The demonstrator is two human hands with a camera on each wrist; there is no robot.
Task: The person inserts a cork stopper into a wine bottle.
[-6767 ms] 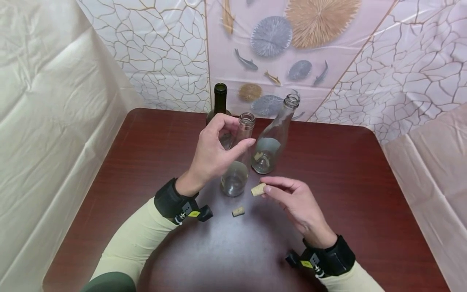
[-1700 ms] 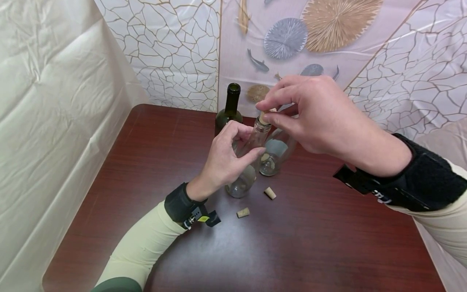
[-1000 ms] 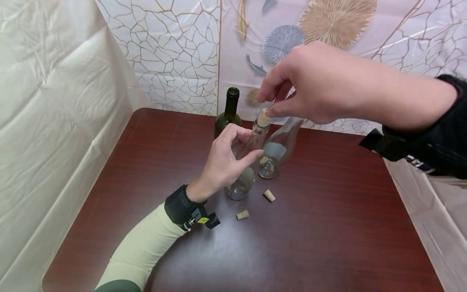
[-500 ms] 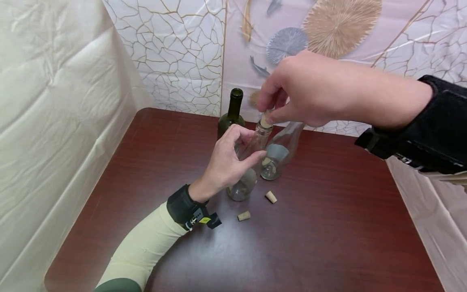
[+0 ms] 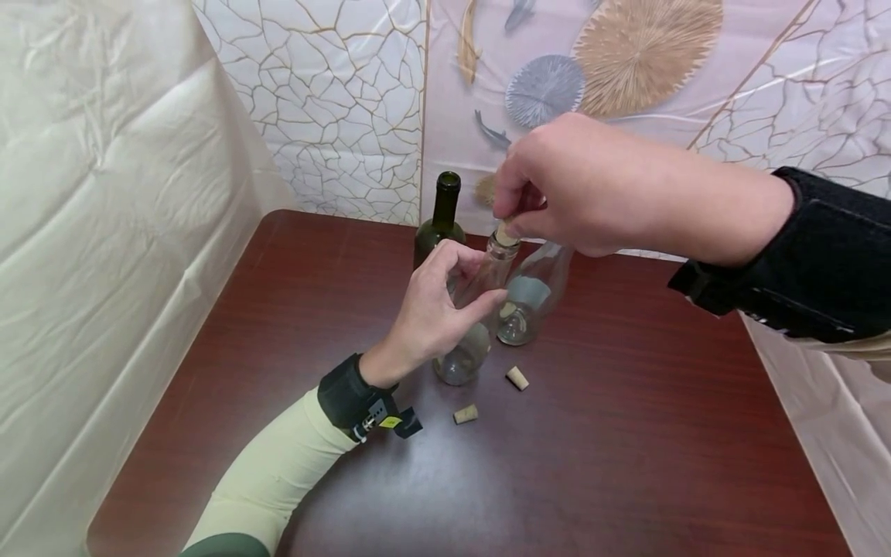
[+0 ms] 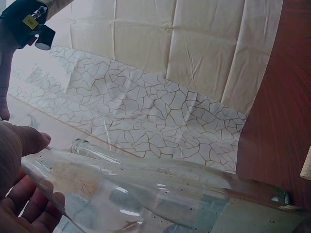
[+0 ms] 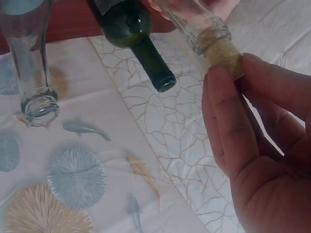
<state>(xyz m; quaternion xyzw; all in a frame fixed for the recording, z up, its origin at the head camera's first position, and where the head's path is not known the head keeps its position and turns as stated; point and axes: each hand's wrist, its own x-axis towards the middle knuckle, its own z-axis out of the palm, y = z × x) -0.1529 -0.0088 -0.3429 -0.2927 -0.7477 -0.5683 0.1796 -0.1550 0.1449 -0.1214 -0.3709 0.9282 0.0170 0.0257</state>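
My left hand [image 5: 438, 305] grips a clear glass bottle [image 5: 490, 267] round its neck, and the bottle stands on the table. In its mouth sits a cork [image 5: 506, 234], part inside and part sticking out. My right hand [image 5: 592, 186] pinches the top of that cork from above. The right wrist view shows fingertips on the cork [image 6: 307, 165] is a loose one at the left wrist view's edge. Two loose corks lie on the table, one cork [image 5: 517, 378] right of the bottle's base and another cork [image 5: 465, 414] nearer me.
A dark green bottle [image 5: 445, 209] stands uncorked behind my left hand. Another clear bottle [image 5: 532, 298], open-mouthed in the right wrist view, stands behind to the right, partly hidden by my right hand. The brown table [image 5: 626, 433] ends at patterned sheeting.
Since the earliest frame, my right hand has risen from the table to the bottle's mouth, and a second cork lies on the table. Lately the right hand has lowered slightly over the cork.
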